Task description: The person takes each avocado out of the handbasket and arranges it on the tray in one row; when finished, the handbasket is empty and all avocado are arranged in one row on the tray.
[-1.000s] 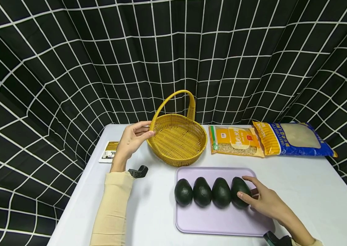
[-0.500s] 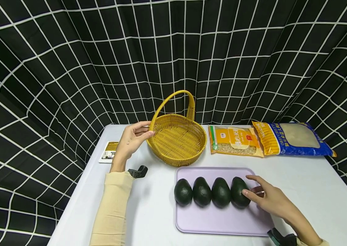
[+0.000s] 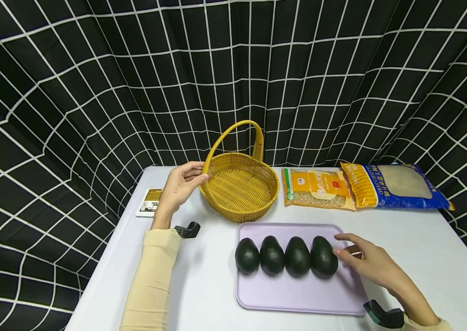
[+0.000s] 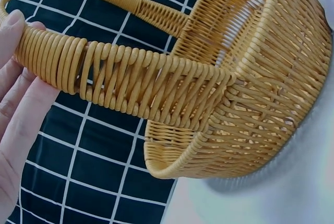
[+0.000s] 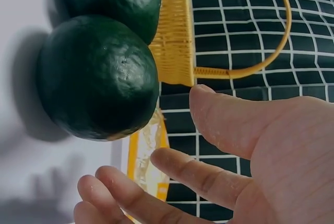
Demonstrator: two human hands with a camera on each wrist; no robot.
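Observation:
A yellow woven basket [image 3: 239, 216] with a tall arched handle stands at the back of the table. My left hand [image 3: 179, 186] pinches the left side of that handle [image 4: 130, 75] between thumb and fingers. Several dark green avocados lie in a row on a lilac tray [image 3: 295, 296]. Just right of the rightmost avocado [image 3: 323, 257] is my right hand [image 3: 372, 262], its fingers spread and relaxed with nothing in them. In the right wrist view, a gap shows between this avocado [image 5: 99, 78] and the thumb.
An orange bag of grain [image 3: 316, 188] and a blue and yellow pasta bag [image 3: 396, 186] lie at the back right. A small gold and white packet [image 3: 150, 202] is partly behind the left wrist. A black gridded curtain [image 3: 299, 82] surrounds the white table.
My right hand has drawn back to the right, off the rightmost avocado, which stays in the row. The left hand keeps its place on the basket handle.

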